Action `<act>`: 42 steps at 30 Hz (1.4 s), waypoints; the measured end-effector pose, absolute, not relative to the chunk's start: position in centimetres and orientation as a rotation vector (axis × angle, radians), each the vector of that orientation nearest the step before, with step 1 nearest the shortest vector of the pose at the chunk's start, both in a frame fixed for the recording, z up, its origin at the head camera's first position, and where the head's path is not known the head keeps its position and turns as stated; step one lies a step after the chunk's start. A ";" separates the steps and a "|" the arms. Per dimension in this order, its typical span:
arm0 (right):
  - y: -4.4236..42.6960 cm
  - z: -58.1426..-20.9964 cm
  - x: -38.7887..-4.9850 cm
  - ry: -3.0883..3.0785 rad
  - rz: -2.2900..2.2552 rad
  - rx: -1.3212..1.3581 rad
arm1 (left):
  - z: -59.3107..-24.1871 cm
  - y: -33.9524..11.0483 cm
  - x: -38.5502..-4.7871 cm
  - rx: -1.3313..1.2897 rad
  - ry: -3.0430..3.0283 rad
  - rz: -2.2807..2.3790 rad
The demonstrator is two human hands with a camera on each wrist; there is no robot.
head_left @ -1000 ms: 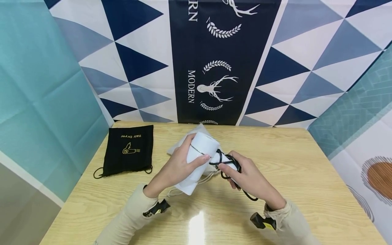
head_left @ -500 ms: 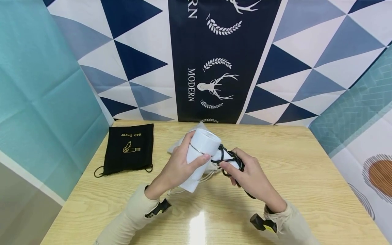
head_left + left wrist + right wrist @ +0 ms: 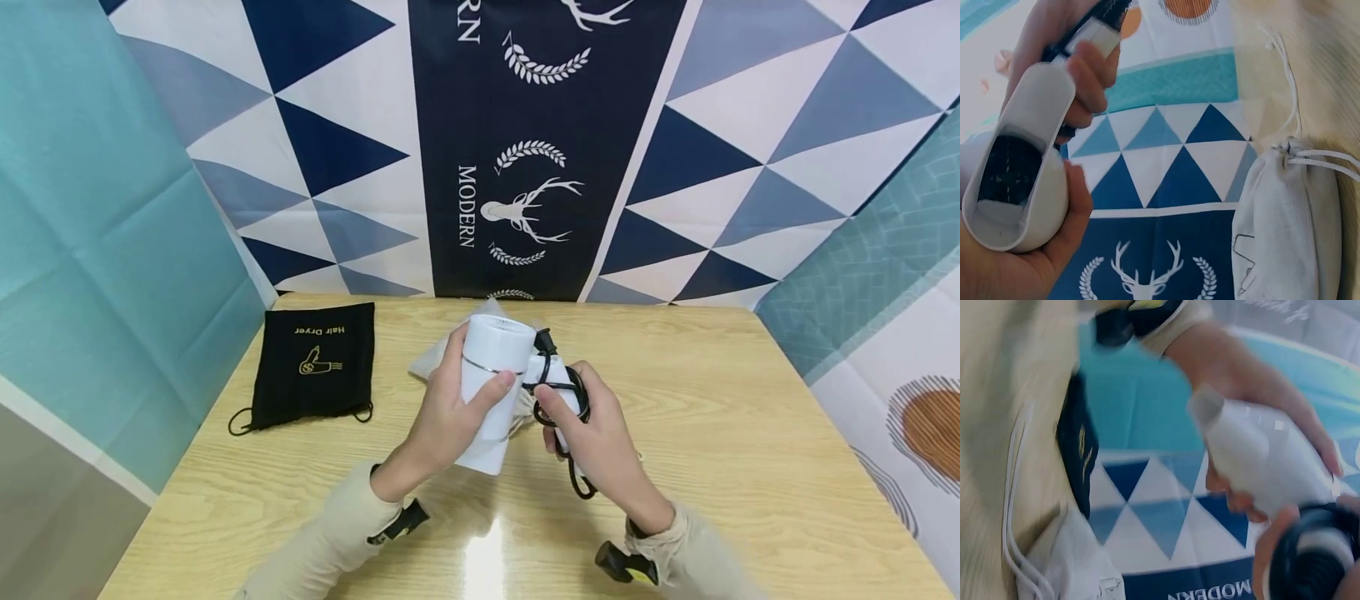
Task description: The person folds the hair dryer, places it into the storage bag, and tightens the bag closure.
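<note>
A white hair dryer (image 3: pixel 497 342) is held above the table between both hands. My left hand (image 3: pixel 448 408) grips its barrel, thumb across the front. With my right hand (image 3: pixel 600 433) I hold the handle together with the black cord (image 3: pixel 576 385) wound around it. The plug (image 3: pixel 545 340) sticks up near the top of the handle. In the left wrist view, the dryer's wide nozzle (image 3: pixel 1054 103) faces the camera, dark inside. Behind the dryer lies a pale drawstring bag (image 3: pixel 431 358), partly hidden by it; the bag (image 3: pixel 1288 231) shows fuller in the left wrist view.
A flat black drawstring pouch (image 3: pixel 330 400), printed "Hair Dryer", lies at the table's far left. Patterned cloth (image 3: pixel 360 217) hangs behind the wooden table (image 3: pixel 712 400), with more cloth at both sides. White cords (image 3: pixel 1013 481) trail from the pale bag.
The hair dryer has turned slightly, its barrel now more upright. Its handle and my right hand have shifted a little left, and the plug has come into clearer view. Both hands keep their hold.
</note>
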State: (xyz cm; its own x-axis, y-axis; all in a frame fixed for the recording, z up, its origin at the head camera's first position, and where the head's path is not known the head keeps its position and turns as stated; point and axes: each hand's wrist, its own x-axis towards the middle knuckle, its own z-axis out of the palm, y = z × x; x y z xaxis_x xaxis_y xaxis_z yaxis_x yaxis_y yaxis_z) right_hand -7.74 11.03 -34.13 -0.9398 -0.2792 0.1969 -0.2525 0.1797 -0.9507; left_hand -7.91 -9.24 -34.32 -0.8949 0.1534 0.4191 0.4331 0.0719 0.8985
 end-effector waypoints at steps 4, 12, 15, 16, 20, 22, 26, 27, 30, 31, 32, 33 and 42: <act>10.7 -34.3 -7.6 2.365 -1.962 -0.512 | -34.5 -9.1 -7.8 -0.579 -2.136 -1.905; 10.9 -33.8 -7.6 2.343 -1.936 -0.572 | -33.8 -9.5 -7.7 -0.585 -2.158 -1.857; 11.2 -33.5 -7.6 2.299 -1.917 -0.632 | -33.6 -9.8 -7.7 -0.579 -2.168 -1.843; 11.3 -33.5 -7.6 2.280 -1.912 -0.663 | -33.5 -9.9 -7.6 -0.579 -2.169 -1.830; 11.9 -33.1 -7.6 2.138 -1.909 -0.863 | -32.9 -10.5 -7.6 -0.596 -2.132 -1.829; 12.3 -32.9 -7.7 2.056 -1.889 -0.973 | -32.5 -10.9 -7.6 -0.602 -2.103 -1.847; 13.2 -32.6 -7.9 2.016 -1.823 -1.057 | -32.0 -11.5 -7.4 -0.616 -2.076 -1.895; 13.4 -32.6 -7.9 2.053 -1.812 -1.033 | -31.9 -11.6 -7.4 -0.619 -2.072 -1.902; 13.7 -32.5 -8.0 2.170 -1.804 -0.912 | -31.7 -11.9 -7.3 -0.621 -2.061 -1.904; 13.7 -32.6 -8.1 2.193 -1.803 -0.873 | -31.7 -12.0 -7.3 -0.622 -2.055 -1.905; 13.6 -32.6 -8.1 2.195 -1.804 -0.856 | -31.7 -12.0 -7.3 -0.622 -2.049 -1.906; 13.6 -32.7 -8.1 2.171 -1.803 -0.856 | -31.7 -12.0 -7.3 -0.622 -2.047 -1.906; 12.8 -33.3 -7.6 2.118 -1.748 -0.956 | -32.8 -10.9 -7.6 -0.546 -2.044 -1.898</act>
